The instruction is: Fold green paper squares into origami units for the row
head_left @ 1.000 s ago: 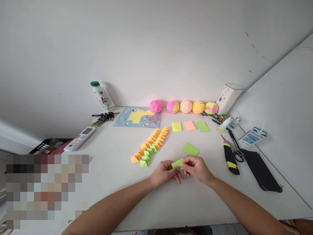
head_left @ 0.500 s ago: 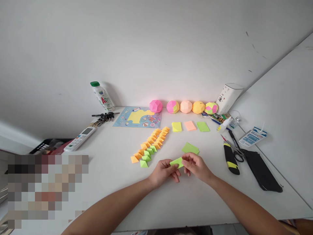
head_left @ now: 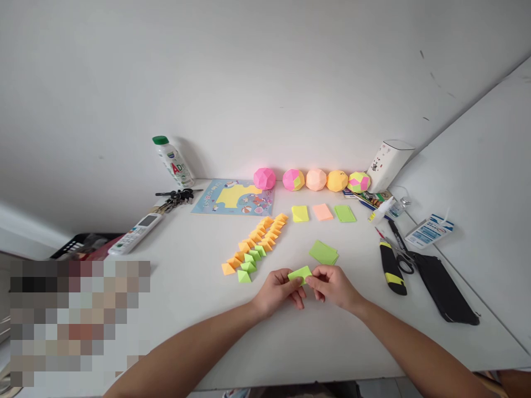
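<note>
A small folded green paper [head_left: 300,274] is held between both hands above the white table. My left hand [head_left: 280,289] pinches its left end, thumb on top. My right hand [head_left: 333,286] grips its right end between thumb and fingers. Just behind the right hand lie loose green sheets [head_left: 323,252], slightly fanned. To the left, folded orange pieces [head_left: 251,241] and green pieces [head_left: 248,267] form two slanting rows. Farther back are a yellow pad [head_left: 300,214], a peach pad [head_left: 322,212] and a green pad [head_left: 344,214].
Several faceted paper balls [head_left: 316,179] line the wall beside a blue puzzle board [head_left: 207,202]. A bottle [head_left: 174,163] and remote [head_left: 135,234] are at left. At right lie a cutter [head_left: 392,268], scissors [head_left: 404,263], a glue bottle [head_left: 379,211] and a black pouch [head_left: 443,287].
The right hand's fingers have shifted down along the paper's right end, and its thumb now lies across the lower edge. The left hand has hardly moved.
</note>
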A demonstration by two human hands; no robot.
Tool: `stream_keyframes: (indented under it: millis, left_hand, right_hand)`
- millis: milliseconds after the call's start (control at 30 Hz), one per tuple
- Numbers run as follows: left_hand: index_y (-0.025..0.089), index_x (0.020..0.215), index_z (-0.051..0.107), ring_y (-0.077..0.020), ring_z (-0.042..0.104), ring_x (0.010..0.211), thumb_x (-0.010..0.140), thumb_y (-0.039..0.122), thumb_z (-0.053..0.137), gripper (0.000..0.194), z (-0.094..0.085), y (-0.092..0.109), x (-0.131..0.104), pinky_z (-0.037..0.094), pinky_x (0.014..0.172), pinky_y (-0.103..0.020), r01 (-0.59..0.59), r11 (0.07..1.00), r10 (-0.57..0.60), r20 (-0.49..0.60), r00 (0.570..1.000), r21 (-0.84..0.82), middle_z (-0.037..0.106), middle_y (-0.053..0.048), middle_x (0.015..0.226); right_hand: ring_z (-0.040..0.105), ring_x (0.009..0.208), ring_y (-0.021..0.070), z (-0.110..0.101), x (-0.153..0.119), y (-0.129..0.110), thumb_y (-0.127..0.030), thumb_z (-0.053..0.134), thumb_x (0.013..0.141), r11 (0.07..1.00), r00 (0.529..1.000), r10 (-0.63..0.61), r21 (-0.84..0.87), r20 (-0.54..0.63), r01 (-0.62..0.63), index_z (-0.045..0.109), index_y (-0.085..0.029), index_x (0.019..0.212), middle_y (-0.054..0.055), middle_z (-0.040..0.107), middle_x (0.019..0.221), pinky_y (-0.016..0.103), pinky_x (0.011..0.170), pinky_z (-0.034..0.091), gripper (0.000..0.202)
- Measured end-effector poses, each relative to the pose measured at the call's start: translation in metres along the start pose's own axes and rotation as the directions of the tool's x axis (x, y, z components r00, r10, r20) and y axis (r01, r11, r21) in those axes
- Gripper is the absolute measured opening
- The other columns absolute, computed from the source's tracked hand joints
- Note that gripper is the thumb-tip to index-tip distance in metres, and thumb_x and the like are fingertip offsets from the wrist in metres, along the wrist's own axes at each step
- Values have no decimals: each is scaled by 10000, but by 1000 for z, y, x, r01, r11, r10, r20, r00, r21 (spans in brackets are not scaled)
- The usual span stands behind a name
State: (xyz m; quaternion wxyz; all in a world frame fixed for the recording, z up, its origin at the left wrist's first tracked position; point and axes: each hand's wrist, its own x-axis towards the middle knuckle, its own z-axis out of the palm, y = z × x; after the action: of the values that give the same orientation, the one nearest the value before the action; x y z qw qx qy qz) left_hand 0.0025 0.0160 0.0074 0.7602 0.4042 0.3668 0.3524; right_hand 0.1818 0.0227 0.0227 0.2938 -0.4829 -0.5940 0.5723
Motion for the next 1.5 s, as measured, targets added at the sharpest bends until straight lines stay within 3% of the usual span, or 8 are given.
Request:
stream_keyframes:
  millis: [633,1200,1333,1500]
  left_hand:
    - [134,729,497,-154,625,456,732,460,632,353,-3,-3,1,488,467,-258,-15,1000,15,44,999,2,660,-38,617]
    - [133,735,503,-144,613,442,712,480,638,373,-1,-4,0,471,463,-254,-16,999,16,17,1000,43,645,-24,611]
    - [131,754,512,-138,610,443,711,501,627,390,1,-5,-1,465,462,-246,-16,996,15,15,1000,83,618,-4,589]
    - [137,761,506,-124,587,408,709,523,614,404,2,-6,-1,440,428,-229,-21,995,21,1,1000,99,590,16,560]
  right_hand:
    - [435,373,79,-2,2,3,-396,628,764,1000,1000,-2,-7,16,2,496,-165,589,-44,515,424,195,390,375,318]
    - [469,409,84,-1,3,5,-416,605,775,999,996,29,34,84,-32,502,-160,644,-35,543,485,201,408,401,306]
    - [475,416,81,0,3,5,-405,595,780,999,990,43,14,133,-45,512,-153,661,-25,559,518,198,405,403,291]
    - [454,390,75,0,1,3,-376,573,795,998,993,54,-41,110,-50,517,-155,684,-45,523,471,188,390,378,253]
